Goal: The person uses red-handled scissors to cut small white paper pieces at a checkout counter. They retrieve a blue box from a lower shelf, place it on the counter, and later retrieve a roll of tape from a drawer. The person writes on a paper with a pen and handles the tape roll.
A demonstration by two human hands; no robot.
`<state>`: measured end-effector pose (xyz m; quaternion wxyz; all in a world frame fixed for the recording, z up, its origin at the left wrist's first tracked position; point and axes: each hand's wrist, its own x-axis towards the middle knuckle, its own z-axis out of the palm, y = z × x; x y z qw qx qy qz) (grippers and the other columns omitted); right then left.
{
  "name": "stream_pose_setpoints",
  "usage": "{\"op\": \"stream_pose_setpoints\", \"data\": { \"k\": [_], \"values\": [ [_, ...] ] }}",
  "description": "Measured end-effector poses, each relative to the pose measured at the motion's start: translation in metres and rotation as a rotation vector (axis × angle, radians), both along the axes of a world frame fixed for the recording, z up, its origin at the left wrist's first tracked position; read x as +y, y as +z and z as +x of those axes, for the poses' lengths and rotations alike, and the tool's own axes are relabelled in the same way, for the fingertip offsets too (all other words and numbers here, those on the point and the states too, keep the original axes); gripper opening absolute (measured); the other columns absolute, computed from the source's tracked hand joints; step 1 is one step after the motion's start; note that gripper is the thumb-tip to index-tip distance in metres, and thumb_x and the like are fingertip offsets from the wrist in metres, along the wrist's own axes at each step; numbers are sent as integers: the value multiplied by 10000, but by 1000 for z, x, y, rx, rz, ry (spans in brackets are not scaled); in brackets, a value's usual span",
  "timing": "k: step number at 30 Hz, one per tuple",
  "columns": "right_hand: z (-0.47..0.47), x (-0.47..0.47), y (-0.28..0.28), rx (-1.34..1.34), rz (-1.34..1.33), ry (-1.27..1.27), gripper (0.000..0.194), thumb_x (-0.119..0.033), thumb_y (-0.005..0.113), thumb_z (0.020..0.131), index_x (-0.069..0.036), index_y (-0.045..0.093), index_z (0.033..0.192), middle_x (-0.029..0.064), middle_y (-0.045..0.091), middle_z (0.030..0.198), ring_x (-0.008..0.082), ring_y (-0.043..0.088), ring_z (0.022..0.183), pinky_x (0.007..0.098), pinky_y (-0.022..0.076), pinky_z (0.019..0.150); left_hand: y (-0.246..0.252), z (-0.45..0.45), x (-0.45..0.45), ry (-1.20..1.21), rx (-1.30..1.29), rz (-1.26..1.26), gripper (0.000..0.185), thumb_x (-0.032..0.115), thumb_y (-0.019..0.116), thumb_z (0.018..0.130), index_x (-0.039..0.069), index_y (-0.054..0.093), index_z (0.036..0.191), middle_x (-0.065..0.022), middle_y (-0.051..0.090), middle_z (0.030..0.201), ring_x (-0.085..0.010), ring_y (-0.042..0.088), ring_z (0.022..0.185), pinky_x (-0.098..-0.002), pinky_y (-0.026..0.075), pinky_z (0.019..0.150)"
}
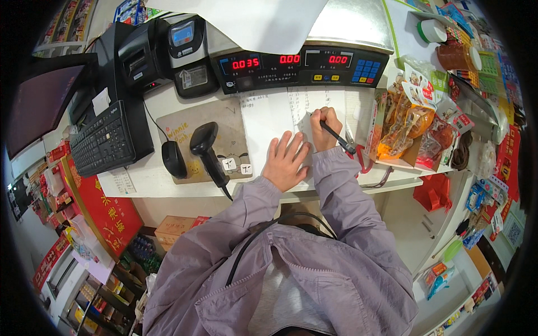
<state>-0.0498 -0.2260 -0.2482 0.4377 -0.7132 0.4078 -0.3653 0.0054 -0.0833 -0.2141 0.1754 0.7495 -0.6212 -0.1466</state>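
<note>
My right hand (325, 128) grips a black pen (338, 136), its tip end towards a paper sheet (299, 110) covered in handwritten columns. My left hand (288, 161) lies flat, palm down with fingers spread, on the lower part of the paper. To its left a black handheld barcode scanner (209, 153) rests on a grey-brown cartoon mouse pad (227, 115), beside a black computer mouse (173, 159). Just right of my right hand are red-handled scissors (360, 159), partly hidden by my sleeve.
A digital price scale (302, 69) with lit red digits stands behind the paper. Left of it are a receipt printer (147, 63), a keyboard (103, 140) and a monitor (46, 101). An open box of packaged food (403, 126) stands on the right, near a lidded jar (456, 58).
</note>
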Motion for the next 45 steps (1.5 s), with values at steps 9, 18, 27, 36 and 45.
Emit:
{"op": "stream_pose_setpoints", "data": {
  "k": [9, 18, 27, 36, 45],
  "values": [
    [3, 0, 9, -52, 58, -46, 228, -55, 551, 813, -24, 385, 660, 89, 460, 577, 146, 402, 472, 271, 365, 453, 0, 0, 0, -2, -2, 8, 595, 313, 631, 666, 129, 473, 1209, -107, 318, 1358, -326, 253, 1264, -513, 207, 986],
    [4, -1, 5, -26, -11, -58, 214, -31, 541, 805, -23, 384, 660, 85, 428, 561, 152, 377, 464, 279, 350, 447, -1, 0, 0, -3, -2, 2, 596, 316, 633, 671, 127, 471, 1212, -109, 312, 1363, -331, 248, 1267, -515, 206, 987],
    [0, -1, -1, -113, 49, -73, 212, -24, 546, 800, -29, 380, 668, 59, 428, 567, 115, 366, 493, 257, 344, 456, 3, -1, 1, -3, -1, -5, 597, 318, 635, 676, 124, 467, 1215, -111, 311, 1364, -331, 245, 1270, -515, 215, 984],
    [2, -5, -2, -174, 168, -91, 187, -148, 581, 841, -40, 451, 760, 15, 488, 681, 77, 401, 613, 223, 366, 572, 3, -1, 9, 32, 8, -80, 573, 334, 619, 709, 111, 456, 1211, -100, 324, 1355, -325, 240, 1274, -515, 219, 995],
    [-9, -7, 25, 516, -564, 385, 268, -20, 589, 718, -91, 569, 976, 80, 544, 919, 253, 527, 869, 345, 428, 728, 42, -13, 30, 115, 98, -233, 496, 249, 605, 707, 78, 484, 1156, -121, 381, 1276, -339, 301, 1213, -489, 276, 964]
  ]
}}
